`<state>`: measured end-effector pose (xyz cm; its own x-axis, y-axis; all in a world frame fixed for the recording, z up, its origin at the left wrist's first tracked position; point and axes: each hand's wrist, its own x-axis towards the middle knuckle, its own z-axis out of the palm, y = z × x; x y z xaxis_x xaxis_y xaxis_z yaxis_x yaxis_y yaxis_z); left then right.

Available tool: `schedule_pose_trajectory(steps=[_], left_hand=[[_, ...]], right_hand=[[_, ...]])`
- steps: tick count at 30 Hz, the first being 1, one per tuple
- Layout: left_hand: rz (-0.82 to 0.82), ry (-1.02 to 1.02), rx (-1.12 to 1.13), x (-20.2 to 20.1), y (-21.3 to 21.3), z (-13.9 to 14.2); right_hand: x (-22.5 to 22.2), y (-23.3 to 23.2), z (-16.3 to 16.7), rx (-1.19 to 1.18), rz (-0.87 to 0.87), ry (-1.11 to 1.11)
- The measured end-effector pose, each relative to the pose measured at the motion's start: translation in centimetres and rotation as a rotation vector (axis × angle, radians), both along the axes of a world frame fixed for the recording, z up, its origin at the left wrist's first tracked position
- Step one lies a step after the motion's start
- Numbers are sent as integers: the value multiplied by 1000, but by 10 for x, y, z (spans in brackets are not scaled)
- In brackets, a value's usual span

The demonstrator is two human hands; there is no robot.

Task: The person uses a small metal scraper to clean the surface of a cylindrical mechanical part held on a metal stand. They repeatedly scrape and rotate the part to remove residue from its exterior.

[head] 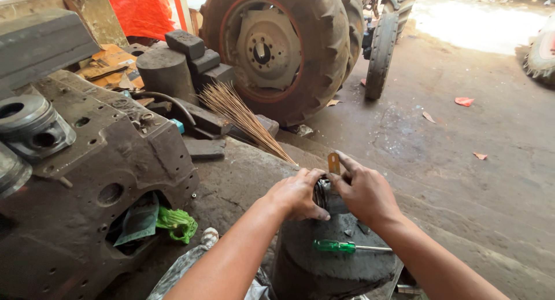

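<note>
My left hand (298, 194) and my right hand (364, 191) meet around a round grey metal part (325, 196) with ringed grooves, held just above a dark cylindrical block (332, 265). The left hand cups the part from the left. The right hand grips it from the right and pinches a small flat yellowish blade (333, 162) that stands upright above the part. Most of the part is hidden by the fingers. A screwdriver with a green handle (335, 246) lies flat on top of the block, just below the hands.
A large greasy engine block (98, 178) with a piston (32, 126) on it fills the left. A stick broom (243, 118) leans behind the hands. A big tractor wheel (280, 45) and a thin front tyre (381, 51) stand behind. Green rag (176, 222) below the block.
</note>
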<state>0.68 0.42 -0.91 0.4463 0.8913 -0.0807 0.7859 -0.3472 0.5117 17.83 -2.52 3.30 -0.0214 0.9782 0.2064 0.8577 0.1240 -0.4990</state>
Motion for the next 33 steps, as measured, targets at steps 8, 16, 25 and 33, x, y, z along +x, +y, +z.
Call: schedule_pose_trajectory(steps=[8,16,25,33], left_hand=[[51,-4,-53,-1,11,-9],[49,36,-26,4,7,-11],[39,27,-42,3,12,-12],[22,38,-7,3,10,-13]], right_hand=[[5,-18,-12,3,16,-128],[-16,-12,-14,51,20,-194],[-5,-15,-30,48,8,-65],[5,-16,-37,37,-22,64]])
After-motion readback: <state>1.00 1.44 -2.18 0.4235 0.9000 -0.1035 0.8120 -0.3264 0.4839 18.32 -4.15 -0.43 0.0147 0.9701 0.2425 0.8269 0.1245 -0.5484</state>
